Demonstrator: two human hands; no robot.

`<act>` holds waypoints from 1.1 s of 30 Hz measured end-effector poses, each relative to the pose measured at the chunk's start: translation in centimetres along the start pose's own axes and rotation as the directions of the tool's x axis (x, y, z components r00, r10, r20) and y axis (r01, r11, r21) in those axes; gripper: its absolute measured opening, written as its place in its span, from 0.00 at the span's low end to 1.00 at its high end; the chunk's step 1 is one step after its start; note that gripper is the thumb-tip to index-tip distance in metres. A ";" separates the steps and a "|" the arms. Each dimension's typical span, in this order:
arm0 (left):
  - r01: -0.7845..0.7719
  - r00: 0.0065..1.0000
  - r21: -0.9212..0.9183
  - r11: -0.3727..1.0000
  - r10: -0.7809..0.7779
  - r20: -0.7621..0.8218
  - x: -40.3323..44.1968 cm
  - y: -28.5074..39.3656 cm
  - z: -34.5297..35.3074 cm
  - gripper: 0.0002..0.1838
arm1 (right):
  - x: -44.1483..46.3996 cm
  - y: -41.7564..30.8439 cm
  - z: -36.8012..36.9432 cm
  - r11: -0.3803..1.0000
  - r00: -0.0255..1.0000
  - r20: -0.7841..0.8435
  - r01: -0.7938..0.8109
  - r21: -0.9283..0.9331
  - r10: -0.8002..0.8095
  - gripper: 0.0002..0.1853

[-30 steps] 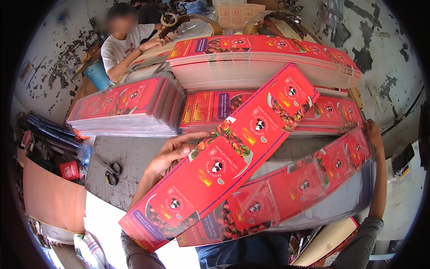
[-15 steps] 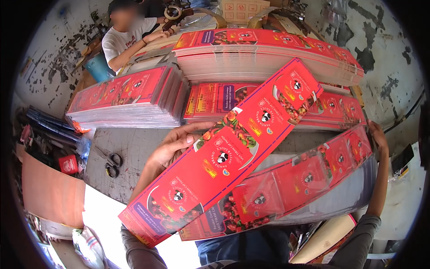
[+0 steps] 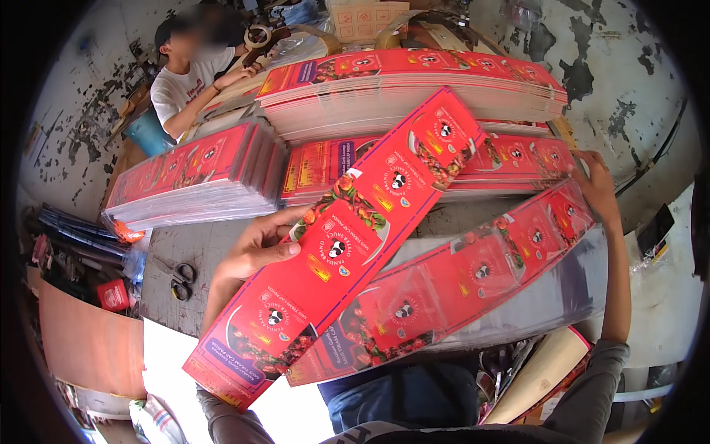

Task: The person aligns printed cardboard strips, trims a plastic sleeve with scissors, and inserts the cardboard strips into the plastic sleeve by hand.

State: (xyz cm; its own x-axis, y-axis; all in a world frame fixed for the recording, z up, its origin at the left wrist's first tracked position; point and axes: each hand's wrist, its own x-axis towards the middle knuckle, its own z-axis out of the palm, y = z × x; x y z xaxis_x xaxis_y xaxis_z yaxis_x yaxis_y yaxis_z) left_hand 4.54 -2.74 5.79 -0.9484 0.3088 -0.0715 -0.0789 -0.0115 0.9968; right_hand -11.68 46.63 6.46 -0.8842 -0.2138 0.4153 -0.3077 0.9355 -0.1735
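My left hand [image 3: 260, 248] grips the left edge of a long red printed cardboard strip [image 3: 355, 260], thumb on top. The strip is held slantwise and shows panda logos and food pictures. Beneath its lower right side lies a second red strip [image 3: 473, 275] under glossy clear plastic, on a pile of clear plastic sleeves [image 3: 551, 292]. My right hand [image 3: 596, 185] is at the far right, just beyond the upper end of the covered strip. Its thumb and fingers look apart, close to the right end of the middle stack of red strips [image 3: 529, 159].
A tall stack of red strips [image 3: 421, 92] stands at the back, and a plastic-covered stack [image 3: 181, 174] at the left. Black-handled scissors [image 3: 181, 281] lie on the grey tabletop [image 3: 166, 248]. Across the table, a person [image 3: 188, 81] handles a tape dispenser [image 3: 260, 38].
My right hand has moved up and away from the covered strip's end toward the middle stack. My left hand keeps hold of the cardboard strip. The view has shifted slightly.
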 end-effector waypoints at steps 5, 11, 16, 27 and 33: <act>0.018 1.000 0.021 1.000 -0.018 -0.008 -1.0 3.2 2.4 0.28 | 0.7 -12.0 -2.3 0.885 0.943 -0.127 0.334 0.325 -0.309 0.22; -0.125 0.990 -0.031 0.992 0.126 0.061 -0.5 6.4 5.6 0.28 | 0.6 -22.5 -2.9 0.631 0.677 -0.436 0.727 0.271 -0.593 0.27; -0.097 0.946 -0.043 0.994 0.105 0.305 1.7 6.2 6.3 0.27 | 1.0 -21.3 -3.0 0.608 0.691 -0.180 0.709 0.357 -0.700 0.18; -0.025 0.958 -0.700 0.714 0.217 0.187 3.9 -4.2 -1.1 0.44 | 2.9 -8.5 1.2 0.824 0.995 -0.060 0.103 0.557 -0.084 0.14; -0.050 0.955 -0.522 0.852 0.194 0.226 3.3 -4.9 -1.9 0.46 | 1.7 -8.7 3.3 0.933 0.961 -0.274 0.133 0.333 -0.039 0.15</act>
State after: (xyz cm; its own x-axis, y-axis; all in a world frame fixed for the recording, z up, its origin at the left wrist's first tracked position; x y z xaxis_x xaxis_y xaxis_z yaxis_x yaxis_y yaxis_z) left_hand 1.23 -3.51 0.57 -0.8514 0.5073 0.1334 -0.1799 -0.5214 0.8341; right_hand -11.63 37.17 5.73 -0.7414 -0.1646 0.6506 -0.5217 0.7511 -0.4045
